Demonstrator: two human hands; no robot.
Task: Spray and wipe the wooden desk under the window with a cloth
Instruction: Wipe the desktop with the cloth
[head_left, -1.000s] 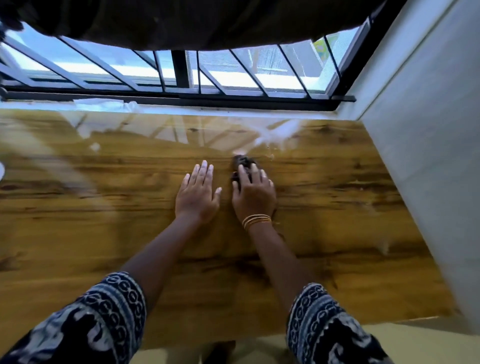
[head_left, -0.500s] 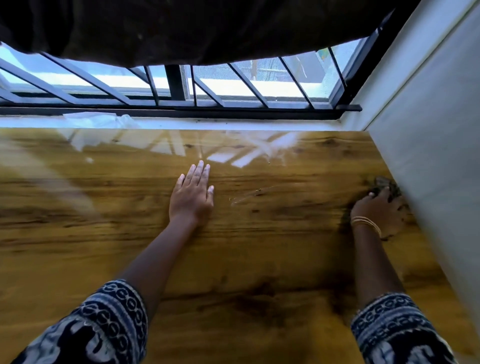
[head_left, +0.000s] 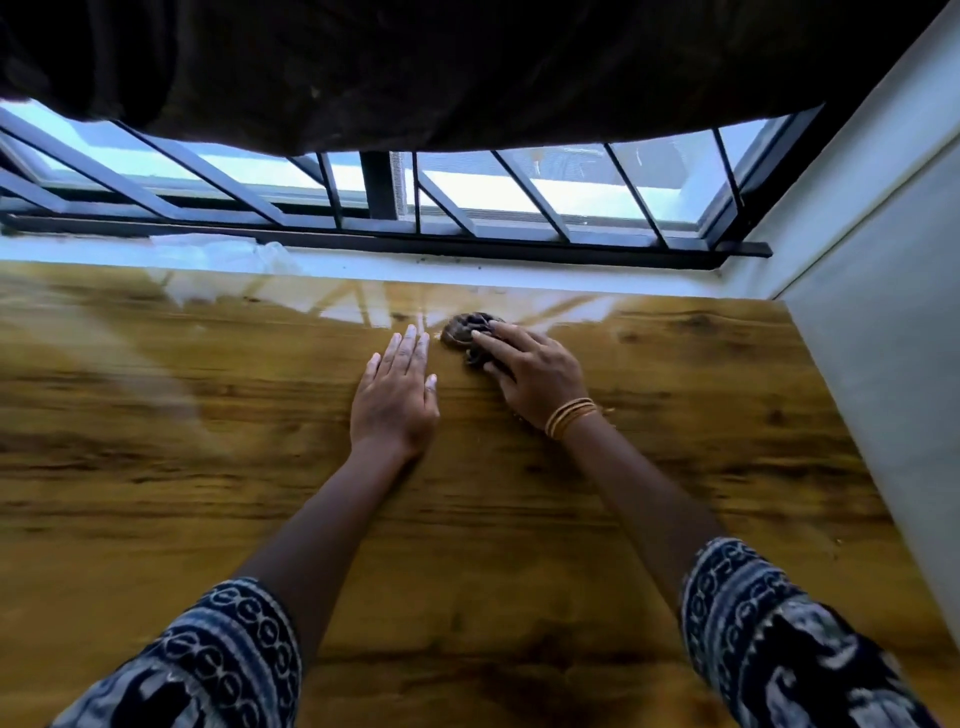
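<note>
Head view, tabletop (head_left: 675, 441): glossy wood with streaky brown grain, reflecting the window bars along its far edge.
Left hand (head_left: 395, 400): my fingers (head_left: 410, 348) lie straight and flat on the wood, holding nothing.
Right hand (head_left: 535, 374): my fingers curl over the cloth and press it down.
Cloth (head_left: 465, 330): a dark crumpled wad near the far edge, just beside my left fingertips.
Wrist: thin gold bangles (head_left: 569, 415).
Window (head_left: 519, 192): black metal bars, a dark curtain (head_left: 467, 67) above.
</note>
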